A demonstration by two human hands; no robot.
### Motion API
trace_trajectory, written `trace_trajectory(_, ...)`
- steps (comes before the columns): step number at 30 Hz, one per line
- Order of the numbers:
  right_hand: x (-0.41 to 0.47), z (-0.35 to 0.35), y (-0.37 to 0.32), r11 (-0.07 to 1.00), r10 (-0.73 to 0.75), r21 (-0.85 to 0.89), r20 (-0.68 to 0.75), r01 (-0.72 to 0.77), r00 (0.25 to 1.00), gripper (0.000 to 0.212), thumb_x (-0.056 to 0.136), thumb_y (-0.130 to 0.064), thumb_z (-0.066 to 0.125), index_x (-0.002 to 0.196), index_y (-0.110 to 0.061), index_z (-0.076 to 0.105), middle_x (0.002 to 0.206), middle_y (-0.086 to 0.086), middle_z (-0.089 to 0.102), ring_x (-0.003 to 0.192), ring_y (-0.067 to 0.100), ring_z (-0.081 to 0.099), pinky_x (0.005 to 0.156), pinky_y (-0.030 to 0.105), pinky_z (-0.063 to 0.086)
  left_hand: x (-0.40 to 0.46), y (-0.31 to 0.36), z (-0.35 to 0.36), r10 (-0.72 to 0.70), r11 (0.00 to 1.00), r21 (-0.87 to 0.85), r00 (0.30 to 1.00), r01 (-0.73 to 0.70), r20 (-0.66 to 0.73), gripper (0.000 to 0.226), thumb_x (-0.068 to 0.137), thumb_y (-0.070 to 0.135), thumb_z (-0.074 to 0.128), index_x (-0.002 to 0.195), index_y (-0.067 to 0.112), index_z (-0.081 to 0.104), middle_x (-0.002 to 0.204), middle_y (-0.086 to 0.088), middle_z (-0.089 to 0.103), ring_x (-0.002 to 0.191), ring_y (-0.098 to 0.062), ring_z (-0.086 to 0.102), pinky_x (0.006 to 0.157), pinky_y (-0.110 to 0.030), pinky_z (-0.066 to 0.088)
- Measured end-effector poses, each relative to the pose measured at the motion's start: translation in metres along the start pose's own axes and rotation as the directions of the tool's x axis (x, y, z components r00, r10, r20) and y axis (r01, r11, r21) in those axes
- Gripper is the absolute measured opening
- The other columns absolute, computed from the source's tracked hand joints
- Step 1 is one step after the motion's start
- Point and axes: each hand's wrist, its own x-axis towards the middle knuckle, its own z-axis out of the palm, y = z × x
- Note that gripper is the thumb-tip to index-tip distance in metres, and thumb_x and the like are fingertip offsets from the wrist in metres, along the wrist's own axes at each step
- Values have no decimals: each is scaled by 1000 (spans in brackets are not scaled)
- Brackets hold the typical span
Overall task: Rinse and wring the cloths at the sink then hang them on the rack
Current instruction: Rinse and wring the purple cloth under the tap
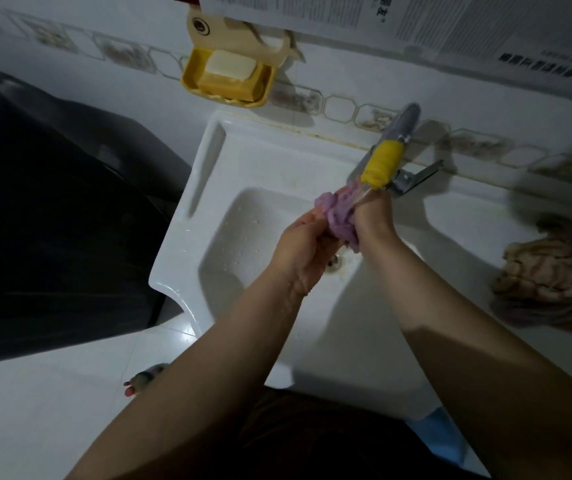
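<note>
A bunched purple cloth (341,214) is held over the white sink basin (243,216), just under the tap's yellow spout (381,164). My left hand (303,247) grips its lower left side. My right hand (374,216) grips its right side, close to the spout. A thin stream of water runs from the spout onto the cloth. A second cloth, beige and purple (551,271), lies crumpled on the sink's right ledge. No rack is in view.
A yellow soap dish (225,77) with two soap bars hangs on the tiled wall above the sink. A dark appliance (52,220) stands to the left. The drain (336,263) shows below the hands. The tap's metal lever (419,176) sticks out rightward.
</note>
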Motion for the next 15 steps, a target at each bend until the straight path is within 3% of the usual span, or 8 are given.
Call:
trace_trajectory(2,-11,4,4,1000,0,7,99,0,995,41,98,-28,42,127,-2,52,86,-5,58,75,8,57,68,24,49,1,1,0,32,999,18,999,-32,-27,32,100,3,31,109,6,62,96,-11,70,87,-23,64,74,-30,53)
trace_trajectory(4,-27,14,13,996,-89,-16,119,92,989,47,90,-42,46,129,-16,53,97,-7,60,88,7,59,80,26,49,0,-4,2,12,997,75,999,-9,-39,34,102,8,31,122,10,59,113,-11,69,102,-24,63,88,-33,48)
trace_trajectory(6,-24,20,15,981,-147,-132,-13,144,989,41,86,-51,46,103,-19,64,97,2,69,91,16,66,85,36,53,-5,-12,4,-30,996,80,999,32,-31,34,103,10,33,127,6,57,122,-15,64,110,-25,61,98,-35,46)
trace_trajectory(8,-13,15,8,955,-159,-264,-81,133,984,34,92,-44,43,83,-15,59,84,6,68,83,25,66,78,36,54,-8,-18,0,-34,998,54,999,35,-26,31,101,3,34,118,0,59,113,-18,66,103,-27,62,90,-31,53)
trace_trajectory(10,-7,8,-1,978,-95,-189,-42,86,995,28,98,-25,41,73,-16,50,83,9,59,73,24,59,69,30,49,-10,-17,-4,-23,999,32,1000,23,-15,33,98,-5,32,117,-6,59,104,-18,66,96,-26,63,86,-30,55)
trace_trajectory(12,-1,3,-9,1000,13,-24,-17,-13,1000,30,98,-13,39,70,-17,47,75,7,54,62,17,53,58,24,46,-8,-12,-4,-22,1000,23,1000,21,3,34,97,-4,31,117,-3,60,106,-17,66,95,-24,64,92,-33,52)
trace_trajectory(15,-6,-3,-19,950,154,245,171,-194,973,24,93,-13,34,75,-11,49,71,9,53,62,19,54,49,17,46,-5,1,-2,17,1000,10,1000,-17,-5,32,98,0,35,116,0,61,102,-14,67,92,-23,64,88,-30,53)
